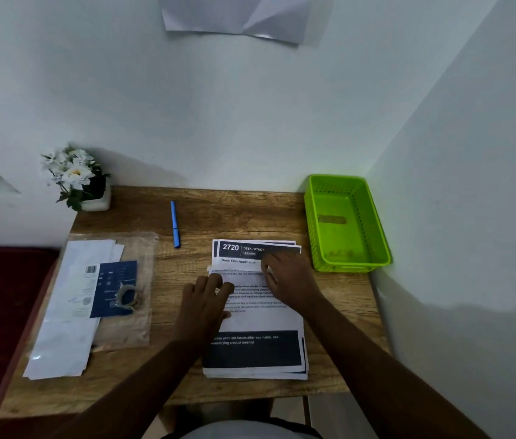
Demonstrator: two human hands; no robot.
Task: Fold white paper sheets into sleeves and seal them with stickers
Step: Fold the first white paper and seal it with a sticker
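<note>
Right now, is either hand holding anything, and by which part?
Both hands, left hand and right hand, rest on the top paper sheet near its folded edge; a true grip cannot be told.

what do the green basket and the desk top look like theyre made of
The green basket looks like moulded plastic: uniform bright lime colour, slightly glossy, with rows of small perforations in its walls. The desk top looks like wood or a wood-grain laminate: brown, matt, with streaked grain lines; which of the two cannot be told from here.
</note>
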